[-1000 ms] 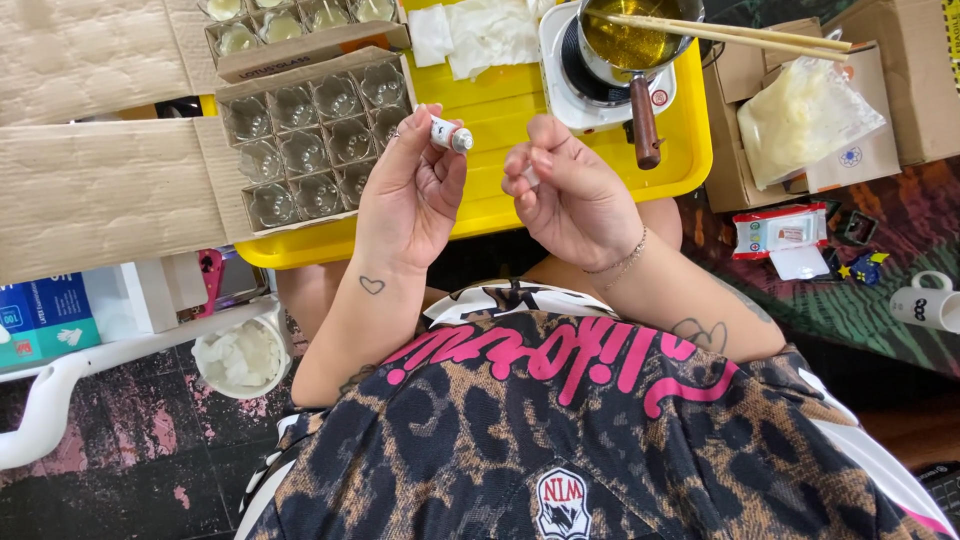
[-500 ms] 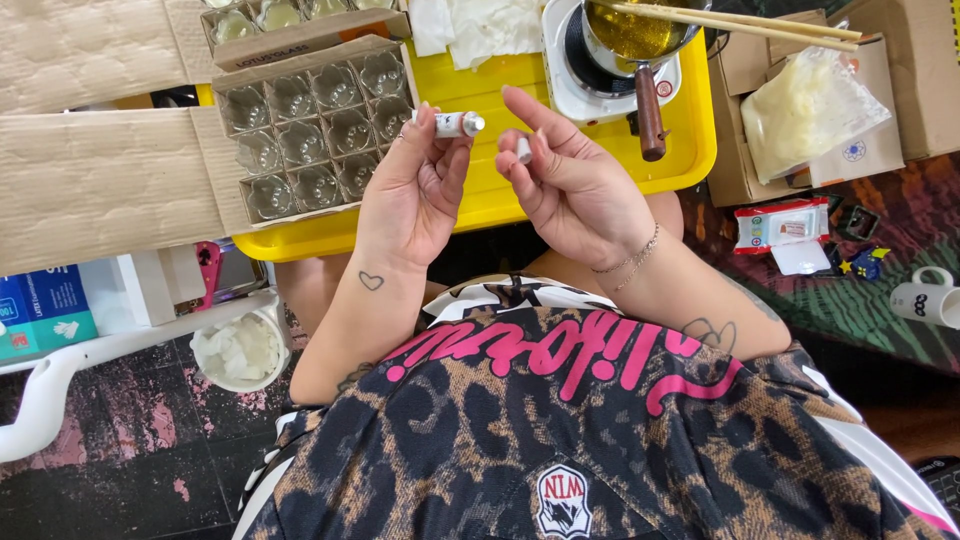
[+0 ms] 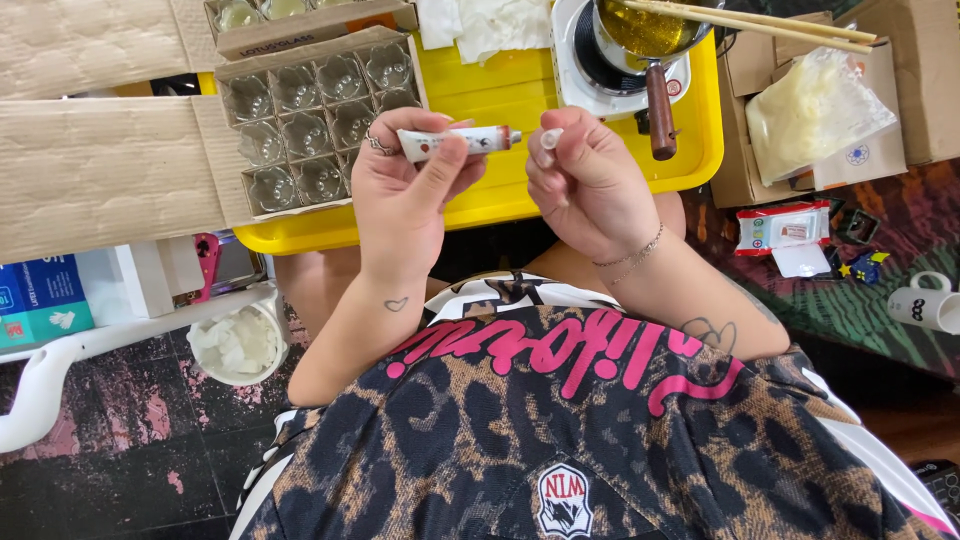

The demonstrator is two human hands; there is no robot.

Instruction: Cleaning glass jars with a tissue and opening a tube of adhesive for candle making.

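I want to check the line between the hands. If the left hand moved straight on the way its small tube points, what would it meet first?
Probably the small white cap held in the right hand's fingers: the small white tube in the left hand points its nozzle at it. Depth is unclear.

Around me, seen from above — floor (image 3: 120,440): dark, worn, blotched pink. To my right, a patterned rug (image 3: 850,310), green and red, with a white mug (image 3: 925,305) on it. Ahead, a yellow tray (image 3: 480,200); beside it, flattened cardboard (image 3: 100,170) and boxes (image 3: 900,60). At my left, a white rail (image 3: 60,360). Light: bright, even.
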